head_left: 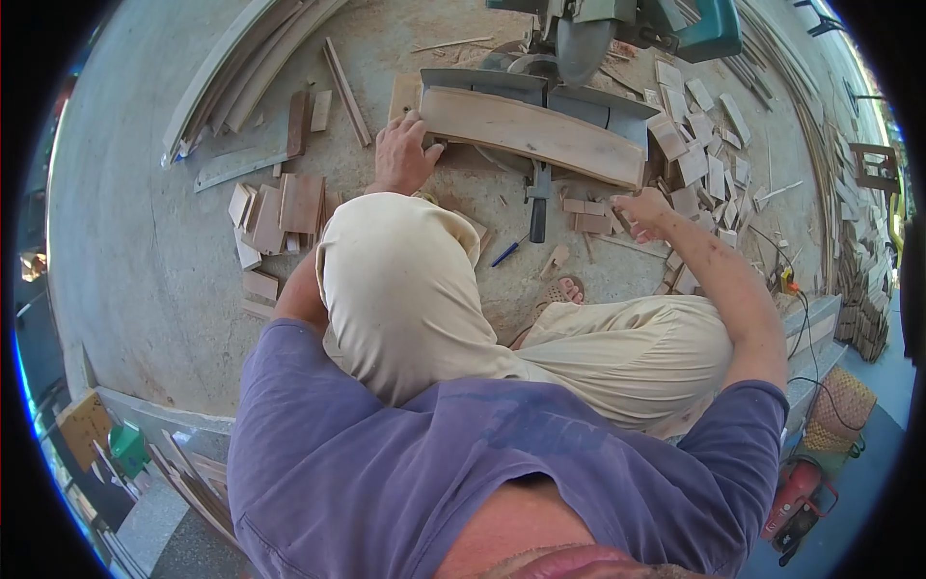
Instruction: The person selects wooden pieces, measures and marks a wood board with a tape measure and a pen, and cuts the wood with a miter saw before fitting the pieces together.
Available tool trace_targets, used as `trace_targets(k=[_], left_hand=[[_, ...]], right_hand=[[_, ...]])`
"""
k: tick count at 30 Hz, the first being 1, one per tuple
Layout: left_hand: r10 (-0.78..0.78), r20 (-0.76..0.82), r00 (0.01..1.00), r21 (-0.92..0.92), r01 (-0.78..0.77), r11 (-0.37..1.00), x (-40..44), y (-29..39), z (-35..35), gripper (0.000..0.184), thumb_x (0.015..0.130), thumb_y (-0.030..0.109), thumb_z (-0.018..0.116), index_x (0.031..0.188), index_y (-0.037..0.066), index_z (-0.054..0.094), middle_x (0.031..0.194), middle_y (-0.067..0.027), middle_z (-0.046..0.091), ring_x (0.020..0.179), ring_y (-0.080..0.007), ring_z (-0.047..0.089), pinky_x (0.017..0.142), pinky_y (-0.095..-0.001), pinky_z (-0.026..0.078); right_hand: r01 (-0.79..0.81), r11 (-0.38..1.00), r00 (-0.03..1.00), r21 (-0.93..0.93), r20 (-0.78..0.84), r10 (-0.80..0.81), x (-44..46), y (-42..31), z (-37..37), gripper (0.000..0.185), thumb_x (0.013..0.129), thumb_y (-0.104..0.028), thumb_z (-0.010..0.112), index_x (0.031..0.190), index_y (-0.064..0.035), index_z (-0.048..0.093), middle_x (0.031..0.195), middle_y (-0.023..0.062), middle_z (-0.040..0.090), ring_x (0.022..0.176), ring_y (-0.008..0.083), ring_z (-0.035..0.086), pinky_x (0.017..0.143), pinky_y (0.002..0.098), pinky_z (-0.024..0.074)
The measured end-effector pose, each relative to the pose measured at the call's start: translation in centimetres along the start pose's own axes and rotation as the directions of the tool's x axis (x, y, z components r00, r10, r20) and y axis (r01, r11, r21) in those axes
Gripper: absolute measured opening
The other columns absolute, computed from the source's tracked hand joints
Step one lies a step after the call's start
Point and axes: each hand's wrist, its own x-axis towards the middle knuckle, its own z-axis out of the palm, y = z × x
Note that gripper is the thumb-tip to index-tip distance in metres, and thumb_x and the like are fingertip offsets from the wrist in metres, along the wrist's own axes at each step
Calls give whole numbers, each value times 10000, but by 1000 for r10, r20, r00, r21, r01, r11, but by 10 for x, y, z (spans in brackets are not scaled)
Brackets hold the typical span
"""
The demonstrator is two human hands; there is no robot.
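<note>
A long, pale wooden board (pixel 531 127) lies across the miter saw's grey fence (pixel 487 83). My left hand (pixel 403 154) is at the board's left end, fingers over its edge and thumb to the front, beside a wooden block (pixel 406 93). Below the board's right end is my right hand (pixel 644 213), its fingers curled around what may be a small brown piece; I cannot make it out. Small wood blocks (pixel 590 222) lie just left of that hand. The saw's blade guard (pixel 583 50) is above and behind the board, and a black-handled clamp (pixel 538 207) points toward me.
Many offcuts (pixel 696 154) are heaped on the right, and cut blocks (pixel 301 203) lie on the left. Long strips (pixel 241 68) rest at the upper left. A blue pen (pixel 504 254) is on the concrete floor (pixel 135 241). A cable (pixel 805 318) runs along the right.
</note>
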Motion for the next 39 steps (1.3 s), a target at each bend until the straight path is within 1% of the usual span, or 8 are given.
trace_targets(k=[4, 13, 15, 17, 22, 26, 35, 39], left_hand=[[87, 80, 993, 54, -91, 994, 15, -1, 12, 250, 795, 266, 787, 935, 71, 719, 1104, -94, 671, 1136, -305, 615, 1011, -462, 421], [130, 178, 975, 42, -140, 989, 32, 8, 15, 273, 791, 289, 799, 880, 58, 686, 1091, -82, 694, 1086, -307, 624, 943, -441, 450], [268, -55, 962, -42, -271, 962, 17, 4, 18, 246, 827, 283, 770, 824, 63, 661, 985, -61, 674, 1030, -293, 630, 904, -486, 459], [246, 135, 960, -118, -231, 966, -33, 1, 8, 285, 848, 319, 766, 847, 53, 664, 1012, -99, 686, 1000, -321, 640, 854, -485, 488], [101, 749, 655, -67, -77, 995, -158, 12, 0, 287, 897, 314, 755, 924, 42, 668, 1034, -163, 694, 869, -359, 665, 733, -464, 540], [60, 731, 680, -50, -34, 998, -176, 19, 4, 289, 905, 313, 749, 955, 41, 663, 1036, -156, 696, 867, -347, 669, 733, -456, 545], [-12, 690, 723, -50, 65, 997, -165, 11, 9, 299, 925, 309, 734, 1025, 40, 650, 1038, -140, 702, 862, -320, 679, 734, -438, 558], [-33, 682, 731, -64, 105, 992, -157, 6, 9, 306, 934, 308, 728, 1056, 40, 645, 1039, -133, 704, 860, -308, 684, 735, -430, 564]], right_hand=[[80, 928, 993, 363, -115, -40, 33, 14, -15, 502, 918, -414, 732, 1166, 12, 636, 873, 90, 642, 641, 206, 605, 554, 369, 581], [256, 922, 911, 292, -393, -128, 73, 4, -49, 471, 930, -432, 730, 1162, -29, 657, 866, 51, 643, 641, 130, 605, 506, 278, 531], [241, 925, 924, 293, -360, -127, 69, 5, -55, 482, 932, -440, 724, 1171, -28, 654, 868, 52, 646, 646, 127, 608, 500, 274, 524], [196, 933, 952, 302, -288, -106, 63, 12, -48, 493, 934, -448, 718, 1181, -26, 652, 871, 52, 650, 651, 123, 612, 494, 270, 517], [163, 901, 898, -402, -318, -304, 56, 21, -66, 518, 944, -450, 656, 801, 45, 710, 695, 167, 677, 605, 277, 694, 530, 397, 572], [44, 959, 991, -280, -107, -77, 55, 36, -64, 538, 933, -454, 635, 814, 64, 712, 689, 203, 680, 567, 295, 702, 520, 419, 573], [358, 716, 928, -599, 142, -344, 61, 43, -60, 363, 907, -284, 659, 715, 24, 648, 580, 109, 627, 415, 215, 585, 415, 382, 478], [351, 768, 911, -535, 3, -413, 37, 42, -56, 348, 856, -302, 660, 703, 7, 709, 583, 143, 672, 473, 259, 667, 534, 372, 568]])
